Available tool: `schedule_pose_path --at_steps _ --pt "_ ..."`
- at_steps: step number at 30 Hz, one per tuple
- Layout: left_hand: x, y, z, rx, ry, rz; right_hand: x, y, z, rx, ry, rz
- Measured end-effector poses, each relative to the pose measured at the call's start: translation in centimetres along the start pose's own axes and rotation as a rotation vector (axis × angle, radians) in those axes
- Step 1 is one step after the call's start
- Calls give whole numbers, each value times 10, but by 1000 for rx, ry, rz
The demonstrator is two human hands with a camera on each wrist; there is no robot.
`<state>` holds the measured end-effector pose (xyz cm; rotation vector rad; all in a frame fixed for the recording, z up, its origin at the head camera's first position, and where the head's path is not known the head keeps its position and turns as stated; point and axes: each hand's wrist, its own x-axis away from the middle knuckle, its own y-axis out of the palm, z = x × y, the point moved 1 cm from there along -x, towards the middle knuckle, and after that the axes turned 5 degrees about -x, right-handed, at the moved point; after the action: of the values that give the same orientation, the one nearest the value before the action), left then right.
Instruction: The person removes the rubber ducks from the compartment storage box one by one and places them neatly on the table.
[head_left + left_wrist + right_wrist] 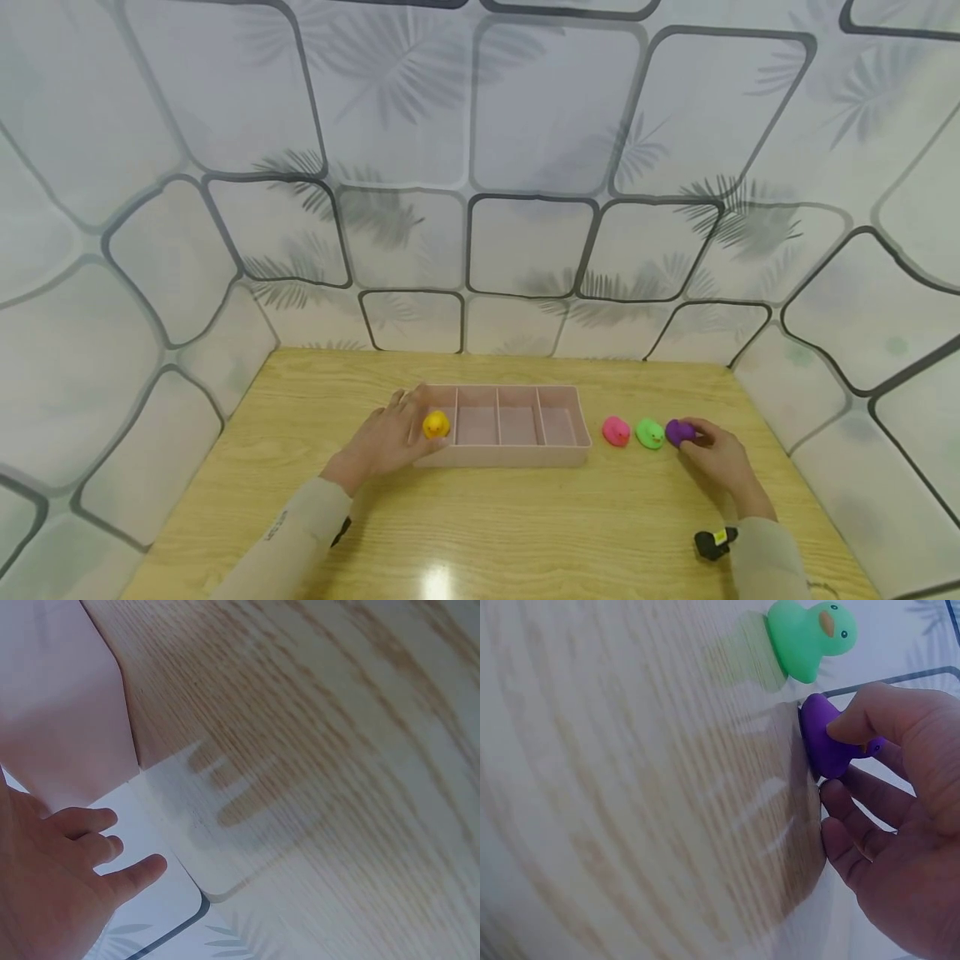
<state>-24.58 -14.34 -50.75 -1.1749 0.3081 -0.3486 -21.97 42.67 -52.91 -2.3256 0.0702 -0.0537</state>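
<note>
My left hand (pixel 384 437) spans the left end of a pink divided box (pixel 495 456), gripping it with the thumb at the front rim and a finger by the back corner. Its other fingers (pixel 135 877) stick out loosely past the box in the left wrist view. A yellow rubber duck (pixel 436 425) sits in the leftmost compartment, beside the thumb. At the right, my right hand (pixel 722 457) pinches a purple rubber duck (pixel 823 742) between thumb and fingers, its base close to the tabletop. The remaining fingers curl below it.
A green duck (pixel 649 433) stands just left of the purple one, and a pink duck (pixel 617 431) is between it and the box. Patterned panels (pixel 525 250) wall the wooden table (pixel 510 533) at the back and sides.
</note>
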Motion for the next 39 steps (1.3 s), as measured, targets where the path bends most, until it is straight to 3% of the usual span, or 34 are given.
schedule_pose_path --at_steps 8,16,29,39 --pt "-1 0 0 -17 10 -1 1 -2 -4 -9 5 -7" --pt "-3 0 0 -16 20 5 3 -8 -22 -6 -12 8" --pt "-1 0 -1 -17 10 1 4 -6 -85 -30 -202 144" --pt "-1 -1 -1 -19 9 -5 -2 10 -118 -90 -322 130"
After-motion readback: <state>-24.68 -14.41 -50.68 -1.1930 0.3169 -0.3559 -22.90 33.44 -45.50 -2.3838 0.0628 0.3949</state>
